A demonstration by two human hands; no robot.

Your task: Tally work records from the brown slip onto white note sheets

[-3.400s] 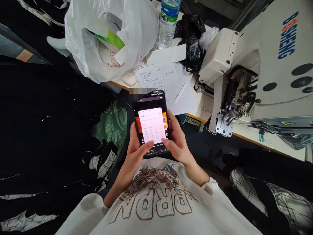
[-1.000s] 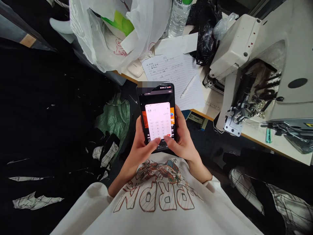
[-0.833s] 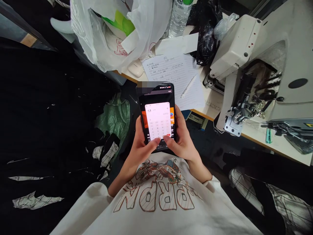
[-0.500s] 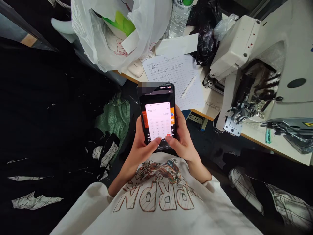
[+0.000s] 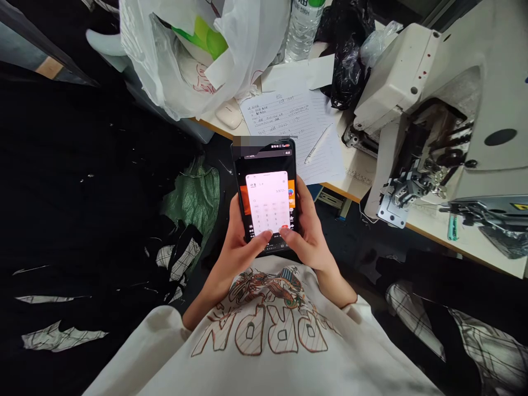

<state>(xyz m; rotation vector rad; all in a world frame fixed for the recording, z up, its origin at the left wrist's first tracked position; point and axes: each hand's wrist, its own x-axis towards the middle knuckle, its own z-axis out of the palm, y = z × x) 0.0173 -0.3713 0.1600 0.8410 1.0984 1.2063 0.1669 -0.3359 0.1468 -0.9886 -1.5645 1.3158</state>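
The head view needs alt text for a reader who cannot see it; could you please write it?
The person's left hand and right hand hold a smartphone showing a calculator. Beyond it, a white sewing machine sits on a table beside a handwritten sheet.

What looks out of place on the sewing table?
The bulging white plastic bag slumps over the edge of the table, and a crumpled black plastic bag sits beside the sewing machine, crowding the handwritten sheet. The left hand and right hand hold the smartphone normally.
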